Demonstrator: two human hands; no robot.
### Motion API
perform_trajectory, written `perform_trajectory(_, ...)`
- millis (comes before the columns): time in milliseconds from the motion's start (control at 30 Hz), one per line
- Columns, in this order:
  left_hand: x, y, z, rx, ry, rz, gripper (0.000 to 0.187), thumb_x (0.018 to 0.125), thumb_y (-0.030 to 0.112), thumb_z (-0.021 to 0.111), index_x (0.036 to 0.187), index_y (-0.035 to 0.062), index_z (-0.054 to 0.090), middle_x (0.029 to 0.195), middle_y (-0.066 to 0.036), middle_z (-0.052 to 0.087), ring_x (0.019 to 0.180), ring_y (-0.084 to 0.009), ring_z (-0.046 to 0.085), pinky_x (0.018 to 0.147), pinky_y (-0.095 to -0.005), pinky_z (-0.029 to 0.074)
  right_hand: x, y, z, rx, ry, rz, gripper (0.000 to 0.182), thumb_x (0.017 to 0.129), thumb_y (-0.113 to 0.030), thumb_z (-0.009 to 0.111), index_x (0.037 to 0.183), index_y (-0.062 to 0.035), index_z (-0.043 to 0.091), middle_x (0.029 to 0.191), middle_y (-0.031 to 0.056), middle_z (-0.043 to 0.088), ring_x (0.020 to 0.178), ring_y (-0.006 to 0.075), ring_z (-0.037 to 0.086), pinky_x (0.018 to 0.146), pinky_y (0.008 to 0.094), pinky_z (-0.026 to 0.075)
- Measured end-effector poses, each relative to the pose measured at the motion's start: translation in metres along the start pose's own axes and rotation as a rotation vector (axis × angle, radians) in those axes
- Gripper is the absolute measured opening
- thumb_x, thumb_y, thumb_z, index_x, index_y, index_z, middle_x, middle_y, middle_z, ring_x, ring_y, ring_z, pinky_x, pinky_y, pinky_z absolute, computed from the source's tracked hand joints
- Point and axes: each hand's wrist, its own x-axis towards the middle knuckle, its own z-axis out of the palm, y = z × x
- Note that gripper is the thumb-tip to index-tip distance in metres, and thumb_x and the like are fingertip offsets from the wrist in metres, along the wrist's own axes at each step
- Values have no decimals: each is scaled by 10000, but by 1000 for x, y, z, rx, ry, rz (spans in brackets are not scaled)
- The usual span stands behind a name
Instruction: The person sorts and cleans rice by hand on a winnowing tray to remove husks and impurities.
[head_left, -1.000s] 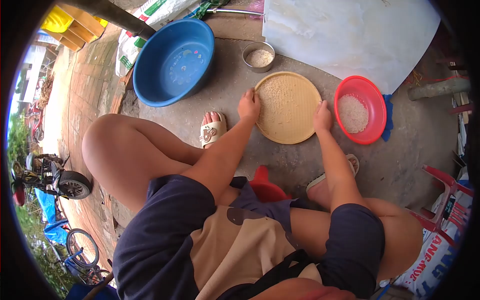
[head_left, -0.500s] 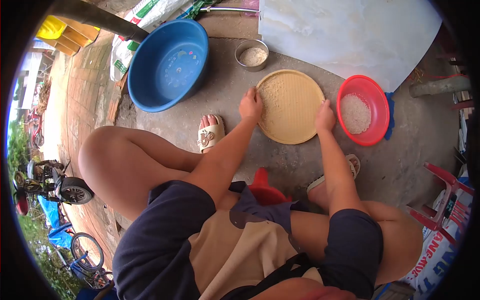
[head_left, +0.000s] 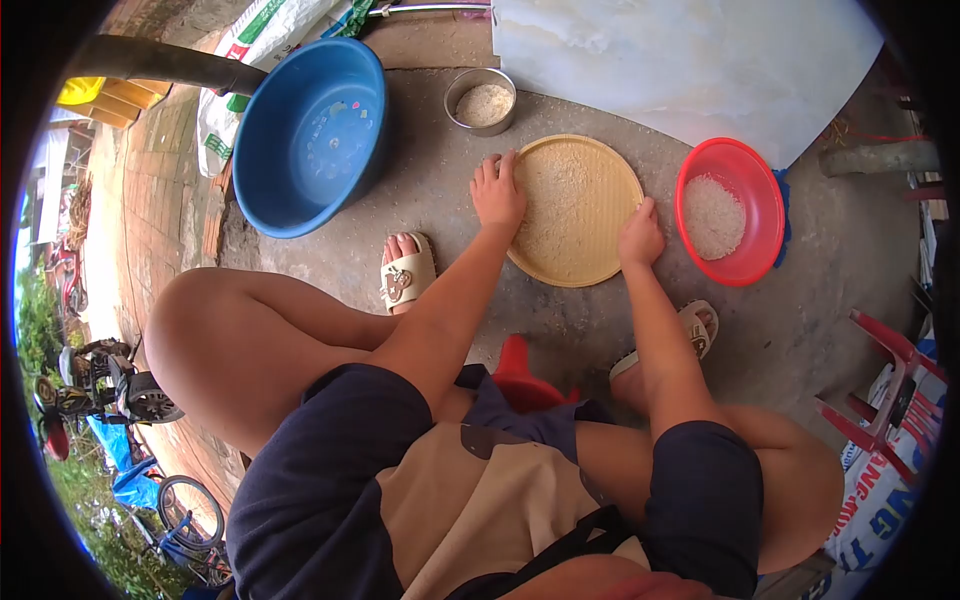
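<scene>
A round, pale yellow ribbed tray is between my two hands, with whitish grains scattered over its left and middle part. My left hand is at the tray's left rim, with the forefinger along the edge and the other fingers slightly spread. On the right rim my right hand is closed, its thumb towards the top. A red plastic basin with white rice stands just right of the tray. Above and left of the tray sits a metal bowl holding pale grains.
A large blue basin stands at the upper left beside a pole. A pale sheet covers the top right. A red stool and printed sacks are at the right. Sandalled feet flank the tray on the concrete.
The grains on the tray have spread from its left edge towards the middle. My left hand's fingers have loosened and lifted somewhat at the rim. The view has shifted slightly.
</scene>
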Motion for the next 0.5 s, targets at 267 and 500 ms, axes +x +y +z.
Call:
perform_trajectory(267, 7, 50, 41, -254, -204, 311, 456, 833, 196, 518, 1272, 89, 452, 1349, -118, 401, 1255, -322, 350, 1034, -457, 273, 1, 0, -3, -20, 14, -21, 157, 920, -229, 410, 1000, -95, 420, 876, 154, 610, 704, 361, 622, 570, 479, 484)
perform_trajectory(500, -31, 64, 29, -285, -335, 541, 441, 855, 276, 535, 1244, 74, 477, 1337, -120, 424, 1244, -296, 376, 1031, -404, 309, 1, 2, 0, -2, 11, -15, 161, 924, -225, 403, 1014, -92, 410, 901, 166, 611, 732, 363, 625, 599, 479, 487)
